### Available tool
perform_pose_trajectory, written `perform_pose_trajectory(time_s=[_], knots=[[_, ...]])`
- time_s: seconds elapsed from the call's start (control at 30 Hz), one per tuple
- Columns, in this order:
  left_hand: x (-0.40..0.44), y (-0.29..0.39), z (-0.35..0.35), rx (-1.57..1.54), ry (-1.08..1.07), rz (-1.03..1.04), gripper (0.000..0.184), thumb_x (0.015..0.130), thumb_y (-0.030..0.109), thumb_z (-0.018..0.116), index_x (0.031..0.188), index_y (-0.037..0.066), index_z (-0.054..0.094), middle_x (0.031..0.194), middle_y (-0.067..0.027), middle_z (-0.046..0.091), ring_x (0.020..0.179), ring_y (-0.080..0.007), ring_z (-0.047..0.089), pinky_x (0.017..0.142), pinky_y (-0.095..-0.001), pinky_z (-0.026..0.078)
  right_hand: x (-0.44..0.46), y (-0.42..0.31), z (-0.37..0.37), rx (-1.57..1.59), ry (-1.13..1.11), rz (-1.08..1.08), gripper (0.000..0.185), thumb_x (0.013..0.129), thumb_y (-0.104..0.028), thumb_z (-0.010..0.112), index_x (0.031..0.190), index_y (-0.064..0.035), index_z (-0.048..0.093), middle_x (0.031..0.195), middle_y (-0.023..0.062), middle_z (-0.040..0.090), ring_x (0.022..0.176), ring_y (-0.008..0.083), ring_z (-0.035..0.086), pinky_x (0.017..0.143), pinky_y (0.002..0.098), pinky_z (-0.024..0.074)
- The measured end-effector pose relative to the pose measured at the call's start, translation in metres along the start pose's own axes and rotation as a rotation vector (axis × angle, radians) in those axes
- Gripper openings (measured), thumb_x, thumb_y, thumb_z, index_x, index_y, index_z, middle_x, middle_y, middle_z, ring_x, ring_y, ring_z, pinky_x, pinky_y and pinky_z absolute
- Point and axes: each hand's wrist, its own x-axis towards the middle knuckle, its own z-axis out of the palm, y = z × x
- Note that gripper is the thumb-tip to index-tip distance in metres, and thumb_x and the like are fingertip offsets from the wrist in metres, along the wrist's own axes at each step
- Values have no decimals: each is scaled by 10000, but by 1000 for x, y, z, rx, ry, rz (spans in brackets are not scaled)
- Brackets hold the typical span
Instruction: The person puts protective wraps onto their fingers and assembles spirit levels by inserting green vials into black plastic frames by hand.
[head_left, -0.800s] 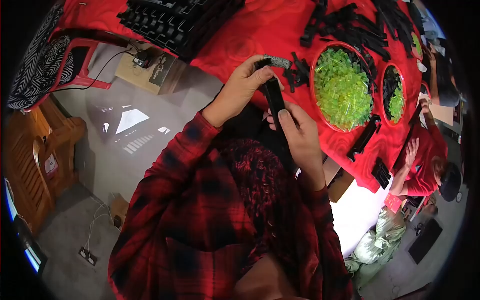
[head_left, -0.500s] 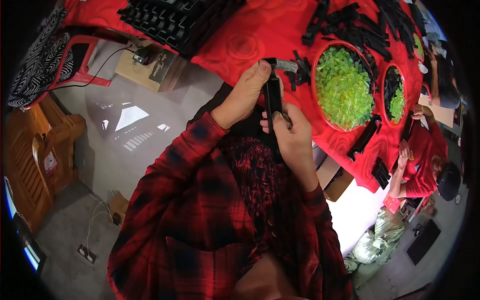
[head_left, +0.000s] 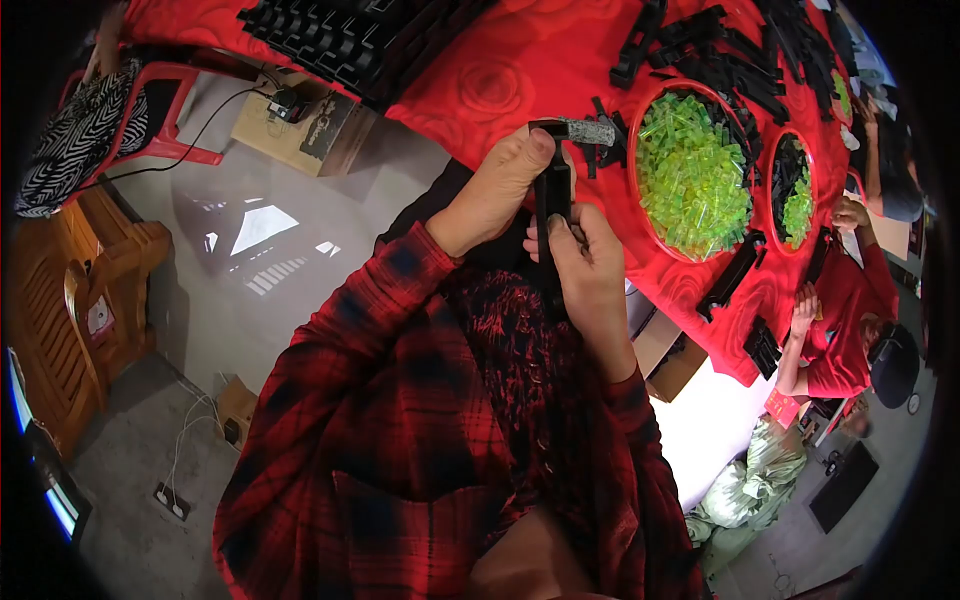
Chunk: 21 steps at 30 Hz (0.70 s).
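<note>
My left hand [head_left: 492,190] grips the upper end of a long black plastic part [head_left: 553,185], its thumb lying over the top. Lower down, my right hand [head_left: 588,268] holds the same part, thumb pressed on its face. The part stands nearly upright in the view, in front of my body. From its top a grey speckled piece [head_left: 590,132] sticks out to the right, over small black pieces [head_left: 614,150] on the red tablecloth [head_left: 490,90]. The fingers behind the part are mostly hidden.
A red-rimmed basin of green pieces [head_left: 692,180] and a smaller basin [head_left: 793,190] stand right. Black parts [head_left: 715,50] lie behind; stacked black parts [head_left: 350,45] are at upper left. A co-worker in red [head_left: 845,340] sits far right. A cardboard box [head_left: 300,132] is on the floor.
The black part has swung from tilted to nearly upright, and my left thumb has moved onto its top end. The co-worker's hands have shifted.
</note>
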Motion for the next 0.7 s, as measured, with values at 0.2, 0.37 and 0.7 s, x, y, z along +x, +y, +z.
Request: perform_pose_trajectory(time_s=[0.2,0.37,0.7], knots=[[-2,-2,0,38,-51,41,623,925,655,469,930,37,545,782,-56,614,694,-117,586,643,-252,491,-6,0,1,6,-4,-35,159,1024,-120,499,1032,29,555,957,114,669,834,155,675,760,283,551],[-8,2,2,63,-64,2,549,949,607,485,1017,63,503,772,-40,591,686,-106,580,641,-241,486,-10,-1,3,52,7,-23,110,1006,-79,519,989,28,536,883,82,650,792,120,655,716,257,545],[7,11,6,-44,-142,11,543,985,596,470,905,67,567,722,14,579,579,-52,483,538,-220,388,-18,-6,8,-9,32,-37,231,1018,-66,483,1208,53,536,1053,148,676,927,181,686,826,302,556]])
